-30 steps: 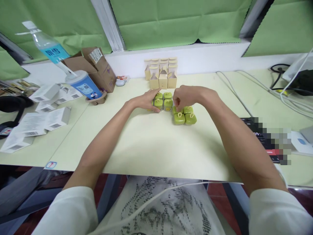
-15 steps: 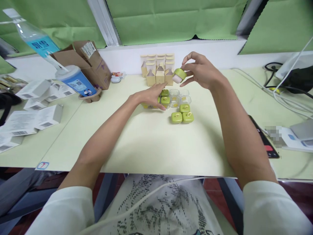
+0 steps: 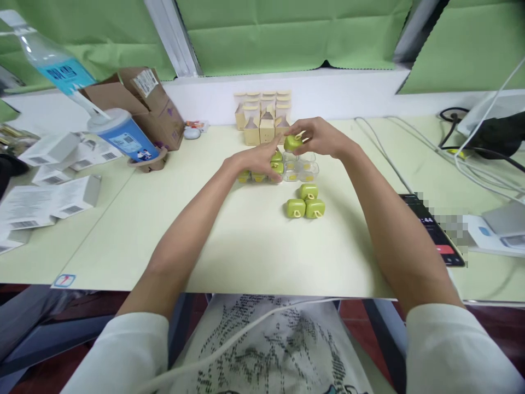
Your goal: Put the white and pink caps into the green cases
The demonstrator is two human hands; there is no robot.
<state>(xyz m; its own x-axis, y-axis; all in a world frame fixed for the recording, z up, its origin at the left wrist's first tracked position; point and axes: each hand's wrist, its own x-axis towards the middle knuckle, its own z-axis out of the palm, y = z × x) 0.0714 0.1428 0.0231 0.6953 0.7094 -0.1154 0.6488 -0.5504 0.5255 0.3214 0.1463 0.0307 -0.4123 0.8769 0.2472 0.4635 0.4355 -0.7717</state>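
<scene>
My right hand (image 3: 326, 139) pinches a green lid (image 3: 292, 143) with a small loop on top, just above the back of the clear square containers (image 3: 307, 171). My left hand (image 3: 259, 158) lies stretched over the green-topped containers (image 3: 276, 167) to their left, thumb spread away from the fingers and touching them. Part of that group is hidden beneath the palm. Closer to me, three loose green lids (image 3: 308, 191) sit in a small cluster. Yellow marks show in the clear containers.
Open cream-coloured small boxes (image 3: 266, 131) stand in rows against the wall. At the left are a brown carton (image 3: 162, 112), a blue cup (image 3: 123, 134), a bottle (image 3: 61, 68) and white boxes (image 3: 77, 197). A phone (image 3: 435, 230) and cables (image 3: 484, 172) lie at the right.
My right hand has moved left and down with the green lid, turning it from tilted, white underside showing, to loop side up. My left hand stays on the containers.
</scene>
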